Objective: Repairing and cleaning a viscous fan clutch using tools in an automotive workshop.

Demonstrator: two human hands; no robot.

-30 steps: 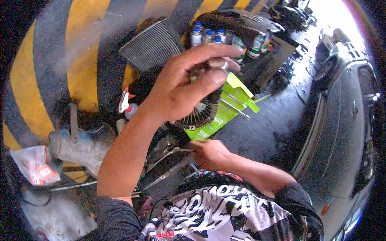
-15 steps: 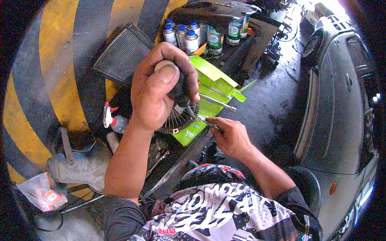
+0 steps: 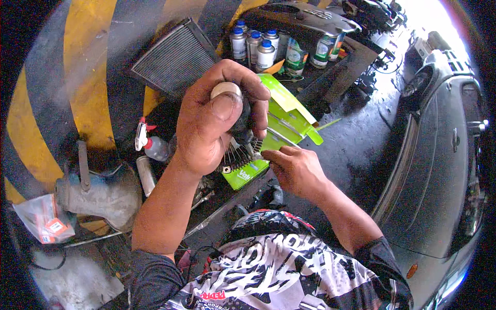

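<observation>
The left hand (image 3: 222, 119), nearest the camera and towards eleven o'clock, is clamped round a dark handle (image 3: 243, 124), its pale round end (image 3: 226, 90) facing up. The handle's long axis is steeply foreshortened, its lower end slanting away towards five o'clock, above a round finned part (image 3: 238, 156) near the centre. The right hand (image 3: 297, 168), at three o'clock, stands just apart from the left, fingertips gathered at the finned part's edge; I cannot tell whether they pinch anything.

The step in hand looks like fingertip work at that edge while the left steadies; the next move seems to call for a firm left grip and precise right fingers.

Beneath lies a green box (image 3: 253, 173). Beyond are a spray bottle (image 3: 156, 149) at nine, blue-capped cans (image 3: 265, 56) at twelve, and a grey car (image 3: 429, 170) at three.
</observation>
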